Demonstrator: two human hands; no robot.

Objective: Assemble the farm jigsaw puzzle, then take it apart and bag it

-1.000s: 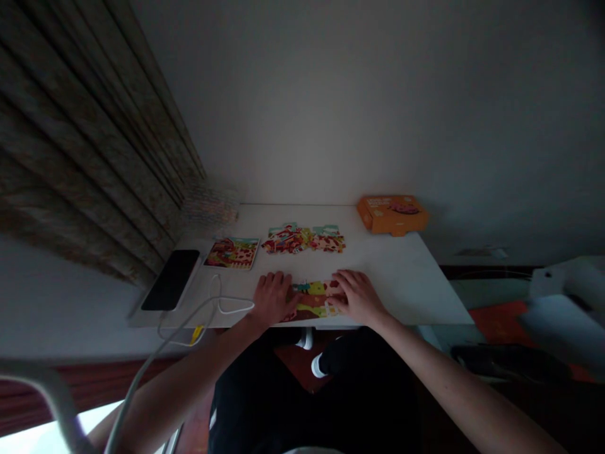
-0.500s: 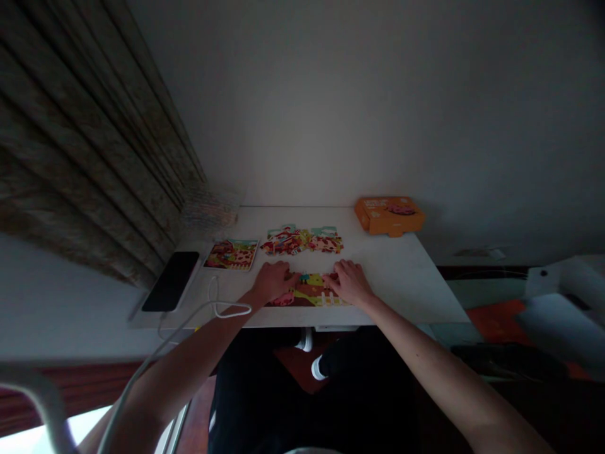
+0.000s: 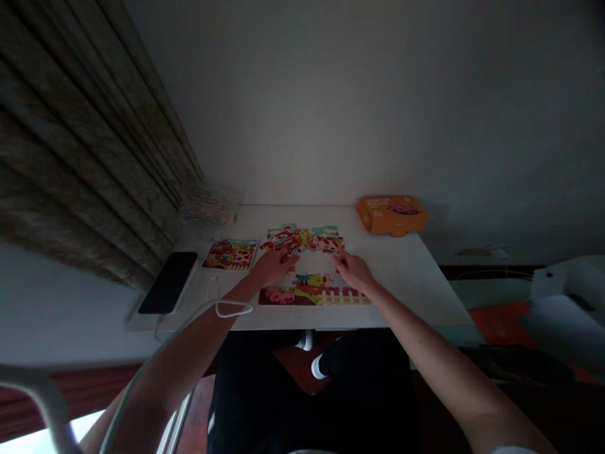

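both arms (image 3: 437, 353) stretch forward, hands (image 3: 355, 272) side by side, apart.

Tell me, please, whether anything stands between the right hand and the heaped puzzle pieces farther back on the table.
Nothing visible does: the right hand is close to the near edge of the heaped puzzle pieces. The assembled section lies on the near side, and the orange box sits farther right.

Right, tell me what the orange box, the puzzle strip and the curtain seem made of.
Orange box: probably printed cardboard; straight, folded-looking edges.
Puzzle strip: likely cardboard, seemingly matte; flat, brightly printed, without strong glare.
Curtain: fabric, dull and patterned, hanging in long folds; which fibre, I can't tell.
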